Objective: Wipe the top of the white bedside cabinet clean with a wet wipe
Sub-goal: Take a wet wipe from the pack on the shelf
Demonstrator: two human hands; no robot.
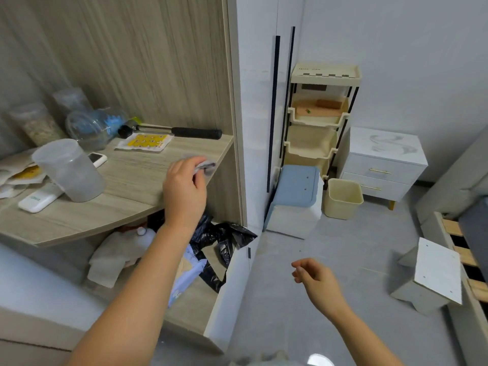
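Observation:
My left hand (184, 184) hovers over the right end of a wooden desk (137, 178) and pinches a crumpled grey wet wipe (204, 165) between thumb and fingers. My right hand (314, 277) hangs over the grey floor with loosely curled fingers and holds nothing. The white bedside cabinet (383, 165) stands far off at the right against the wall. It has two drawers with gold handles, and a grey smear pattern shows on its top (385, 145).
On the desk lie a hammer (174, 131), a translucent jug (71, 170), a phone (96, 158), a yellow packet (145, 141) and jars. Black bags (224, 239) sit under it. A beige shelf rack (317, 114), blue-topped stool (295, 196), beige bin (342, 198), overturned stool (433, 276) and bed frame (464, 249) surround the floor.

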